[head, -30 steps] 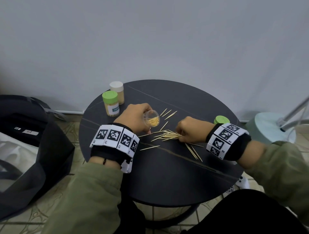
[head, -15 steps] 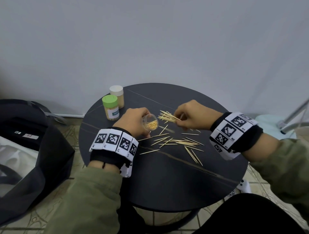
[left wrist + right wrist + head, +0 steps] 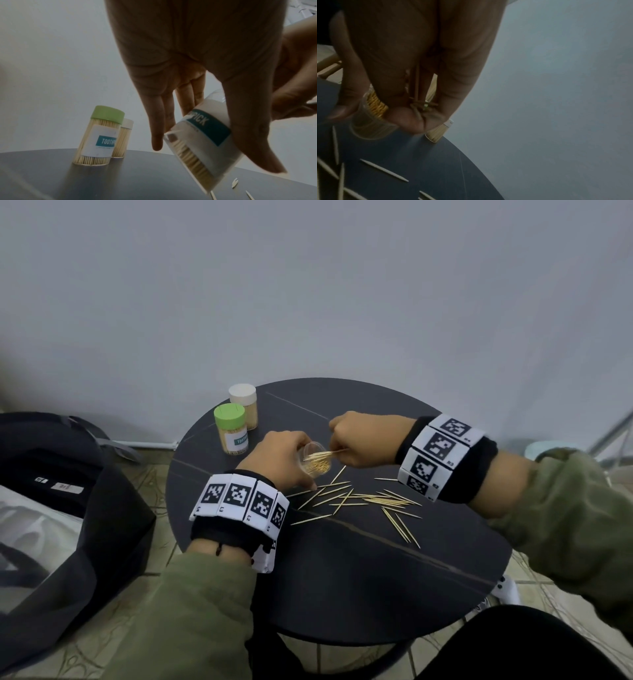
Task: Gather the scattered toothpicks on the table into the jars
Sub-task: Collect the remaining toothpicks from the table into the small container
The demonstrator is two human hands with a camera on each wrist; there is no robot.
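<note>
Above the dark round desk, the left hand grips an open jar, tilted with its mouth facing right toward the right hand. That right hand pinches a bundle of toothpicks, their long axis nearly level and in line with the mouth, tips already at the rim; the right hand is nearer and, I judge, only needs to slide them leftward. Just below both hands, roughly 25 scattered toothpicks lie on the desk. 3 jars show: the held one, plus a green-lidded jar and a white-lidded jar standing closed, touching, further left.
</note>
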